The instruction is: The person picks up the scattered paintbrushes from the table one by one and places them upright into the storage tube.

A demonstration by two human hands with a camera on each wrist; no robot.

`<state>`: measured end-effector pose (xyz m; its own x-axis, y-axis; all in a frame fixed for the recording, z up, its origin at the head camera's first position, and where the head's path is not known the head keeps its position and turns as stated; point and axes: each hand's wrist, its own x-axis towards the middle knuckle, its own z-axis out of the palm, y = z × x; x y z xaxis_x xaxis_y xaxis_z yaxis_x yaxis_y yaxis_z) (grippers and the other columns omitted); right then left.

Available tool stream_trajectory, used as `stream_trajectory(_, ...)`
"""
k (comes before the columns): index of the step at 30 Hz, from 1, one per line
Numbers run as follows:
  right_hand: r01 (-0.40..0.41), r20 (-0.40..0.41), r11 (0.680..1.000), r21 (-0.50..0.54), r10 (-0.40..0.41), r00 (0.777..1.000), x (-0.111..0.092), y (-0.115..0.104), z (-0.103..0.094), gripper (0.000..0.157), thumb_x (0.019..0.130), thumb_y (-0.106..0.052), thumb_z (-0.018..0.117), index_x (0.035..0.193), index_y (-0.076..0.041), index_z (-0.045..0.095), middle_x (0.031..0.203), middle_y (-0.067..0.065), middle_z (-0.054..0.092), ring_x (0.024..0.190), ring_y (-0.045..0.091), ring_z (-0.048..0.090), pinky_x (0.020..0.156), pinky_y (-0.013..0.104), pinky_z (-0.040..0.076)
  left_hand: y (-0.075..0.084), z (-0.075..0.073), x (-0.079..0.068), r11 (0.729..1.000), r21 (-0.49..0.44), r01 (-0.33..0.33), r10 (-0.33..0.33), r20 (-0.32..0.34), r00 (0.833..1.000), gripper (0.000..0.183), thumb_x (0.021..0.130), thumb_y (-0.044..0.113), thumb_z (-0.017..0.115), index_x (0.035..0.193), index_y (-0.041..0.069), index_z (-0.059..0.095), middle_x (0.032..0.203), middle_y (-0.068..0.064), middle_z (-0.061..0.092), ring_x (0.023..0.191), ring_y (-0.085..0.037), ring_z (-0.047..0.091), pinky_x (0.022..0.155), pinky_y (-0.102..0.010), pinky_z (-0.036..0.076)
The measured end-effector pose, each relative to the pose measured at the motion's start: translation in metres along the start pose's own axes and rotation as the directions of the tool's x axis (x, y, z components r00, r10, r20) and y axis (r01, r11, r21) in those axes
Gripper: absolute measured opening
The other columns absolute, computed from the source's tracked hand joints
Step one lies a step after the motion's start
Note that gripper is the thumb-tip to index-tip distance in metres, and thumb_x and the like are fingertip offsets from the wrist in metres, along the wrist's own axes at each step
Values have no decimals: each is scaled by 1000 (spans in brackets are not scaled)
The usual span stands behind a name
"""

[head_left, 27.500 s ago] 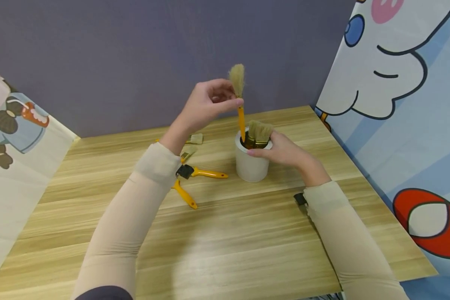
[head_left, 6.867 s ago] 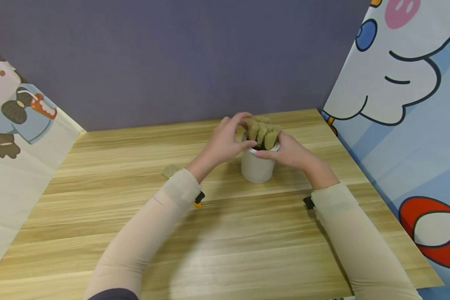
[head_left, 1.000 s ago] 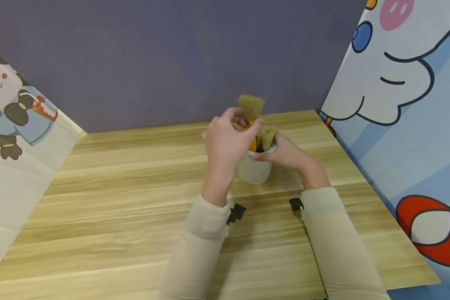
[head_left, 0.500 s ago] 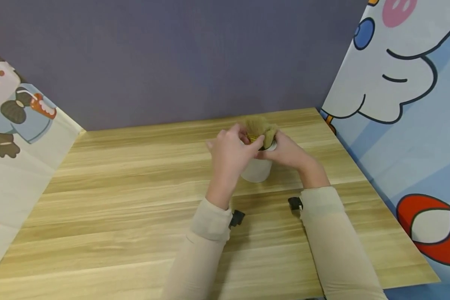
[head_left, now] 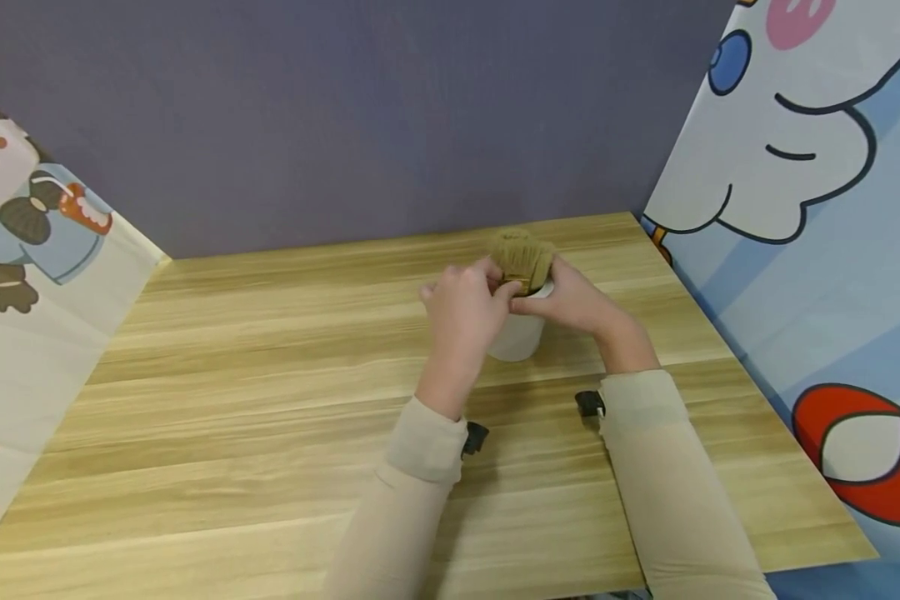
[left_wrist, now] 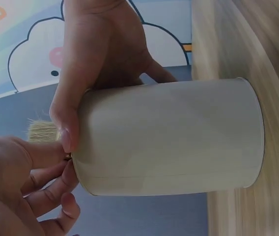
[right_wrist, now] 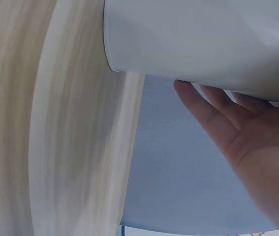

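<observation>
A white cylindrical cup [head_left: 516, 340] stands upright on the table, with bristle heads of several paintbrushes [head_left: 521, 252] packed at its mouth. My left hand [head_left: 461, 312] pinches one paintbrush between thumb and fingers, low below its bristles at the cup's rim. Its handle is hidden inside the cup. Opposite, my right hand [head_left: 581, 304] grips the cup, thumb over the rim and fingers along the far side. The left wrist view shows bristles [left_wrist: 42, 132] just beyond the cup wall [left_wrist: 169, 137]. In the right wrist view, fingertips [right_wrist: 182, 87] touch the cup's side.
The wood-grain table [head_left: 232, 400] extends to the left and front of the cup. Behind it rises a grey-blue panel [head_left: 345, 125]. Cartoon-printed walls [head_left: 795, 183] border both sides. A black wrist mount [head_left: 474, 437] shows under the left cuff, another [head_left: 589, 404] by the right cuff.
Paintbrushes once lying on the table's left are gone from there, and the cup's bunch is fuller. Over the last second my left hand lowered a paintbrush into the cup; my right hand stayed on it.
</observation>
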<state>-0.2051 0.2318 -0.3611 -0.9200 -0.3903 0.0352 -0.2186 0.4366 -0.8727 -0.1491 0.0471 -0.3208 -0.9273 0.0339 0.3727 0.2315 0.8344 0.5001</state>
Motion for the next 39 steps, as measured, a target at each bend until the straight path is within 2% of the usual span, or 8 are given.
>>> stream_trajectory(10, 44, 20, 998, 50, -45, 999, 1, -1, 0, 80, 94, -23, 83, 159, -12, 37, 150, 12, 56, 134, 31, 59, 118, 54, 43, -3, -4, 5, 1000, 1, 24, -24, 64, 998, 19, 95, 39, 81, 101, 21, 85, 100, 4, 83, 103, -23, 70, 96, -55, 46)
stream_trajectory(15, 57, 26, 996, 70, -59, 998, 1, -2, -1, 82, 94, -22, 83, 160, -16, 35, 154, 9, 52, 140, 29, 55, 121, 55, 40, -6, -8, 9, 998, -34, 43, -39, 119, 992, 28, 96, 43, 80, 114, 22, 82, 98, 6, 82, 101, -21, 70, 101, -57, 45)
stream_trajectory(18, 71, 29, 994, 88, -74, 997, 1, -2, -1, 79, 94, -21, 84, 159, -20, 38, 152, 6, 53, 139, 26, 55, 121, 54, 40, -8, -9, 9, 998, -55, -22, 27, 91, 996, 39, 96, 44, 79, 130, 23, 75, 96, 7, 81, 89, -20, 72, 95, -52, 51)
stream_trajectory(20, 81, 34, 992, 102, -84, 996, 1, -2, -1, 77, 94, -19, 84, 157, -21, 40, 150, 5, 55, 137, 25, 56, 120, 52, 41, -9, -10, 10, 994, -59, -95, 98, 55, 994, 46, 97, 42, 79, 138, 24, 70, 106, 5, 81, 93, -19, 73, 94, -52, 53)
stream_trajectory(25, 87, 41, 992, 95, -91, 995, 0, -1, 0, 79, 95, -16, 82, 160, -18, 38, 154, 7, 54, 139, 27, 56, 120, 53, 42, -9, -12, 9, 957, 47, -288, 287, 12, 958, 41, 103, 38, 72, 143, 31, 68, 130, 3, 75, 116, -21, 72, 98, -57, 54)
stream_trajectory(27, 82, 40, 993, 83, -85, 996, -1, 0, 0, 81, 95, -16, 82, 162, -18, 36, 156, 7, 52, 140, 27, 56, 120, 53, 42, -9, -11, 9, 939, 99, -330, 330, 14, 944, 38, 104, 37, 70, 142, 33, 69, 129, 4, 75, 115, -21, 72, 95, -54, 54)
stream_trajectory(30, 74, 43, 994, 79, -77, 996, -2, 0, 1, 83, 96, -17, 81, 164, -17, 33, 158, 9, 51, 141, 29, 55, 120, 55, 42, -8, -11, 8, 929, 132, -346, 348, 12, 938, 36, 104, 37, 70, 141, 34, 70, 126, 5, 76, 112, -21, 72, 91, -50, 53)
stream_trajectory(39, 48, 41, 996, 76, -51, 998, -4, -2, 0, 82, 96, -22, 81, 162, -17, 34, 155, 10, 53, 138, 30, 57, 119, 55, 43, -8, -10, 7, 944, 99, -315, 312, 41, 949, 36, 105, 36, 70, 140, 34, 71, 118, 6, 78, 107, -19, 71, 91, -50, 52)
